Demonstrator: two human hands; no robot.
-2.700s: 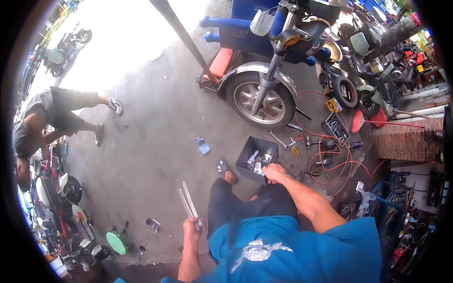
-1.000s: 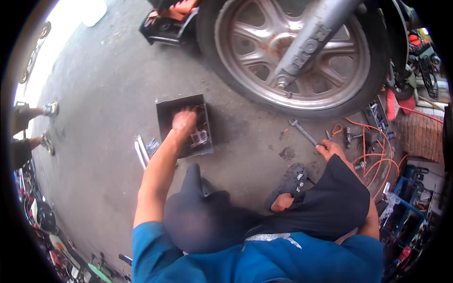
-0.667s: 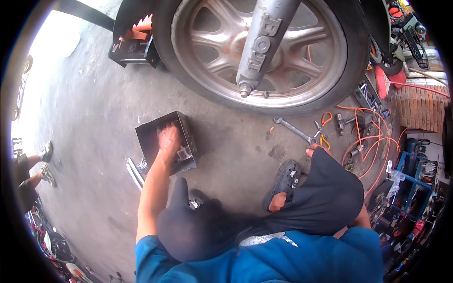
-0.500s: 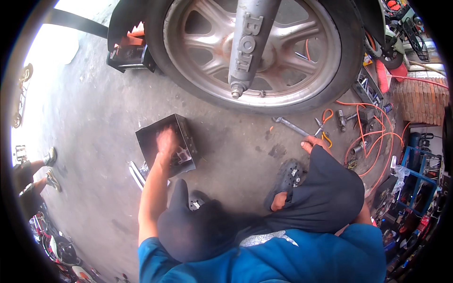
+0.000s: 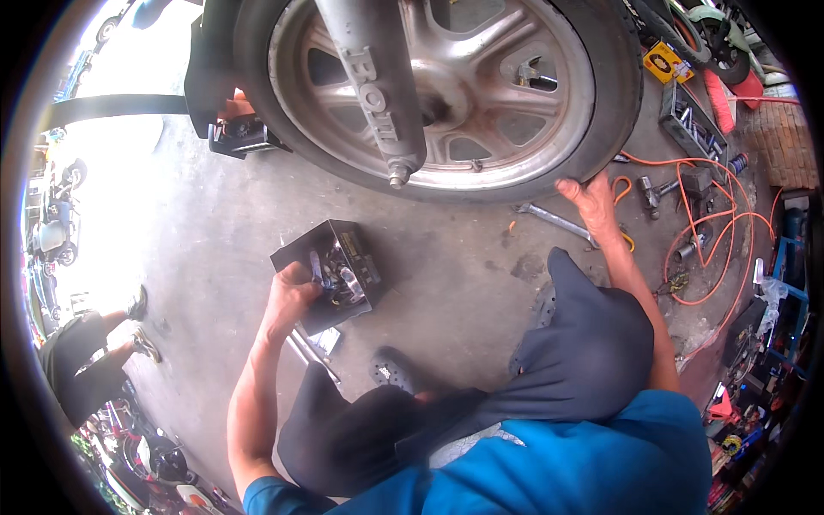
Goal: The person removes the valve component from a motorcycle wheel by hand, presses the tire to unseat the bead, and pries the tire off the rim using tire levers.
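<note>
A black open-topped box [image 5: 352, 249] stands on the floor ahead of me, with small metal parts and clear plastic bags [image 5: 324, 268] inside. My left hand [image 5: 294, 296] is at its left side, fingers curled closed; what they hold is hidden. Above the box, a motorcycle wheel [image 5: 463, 73] with silver cast spokes and a black tyre fills the far side. A grey shock absorber or fork leg [image 5: 373, 94] crosses in front of it. My right hand [image 5: 594, 206] reaches the tyre's lower right edge, thumb stretched out and fingers apart.
Right of the wheel lie a long wrench [image 5: 558, 225], orange-handled scissors [image 5: 621, 189], a hammer [image 5: 652, 197], a coiled orange hose [image 5: 687, 299] and a socket tray [image 5: 691, 124]. Metal strips [image 5: 311, 354] lie below the box. Another person's legs [image 5: 107, 335] show at left.
My left hand has drawn back from inside the box to its left side. The right hand has gone from my knee to the tyre. The view has shifted.
</note>
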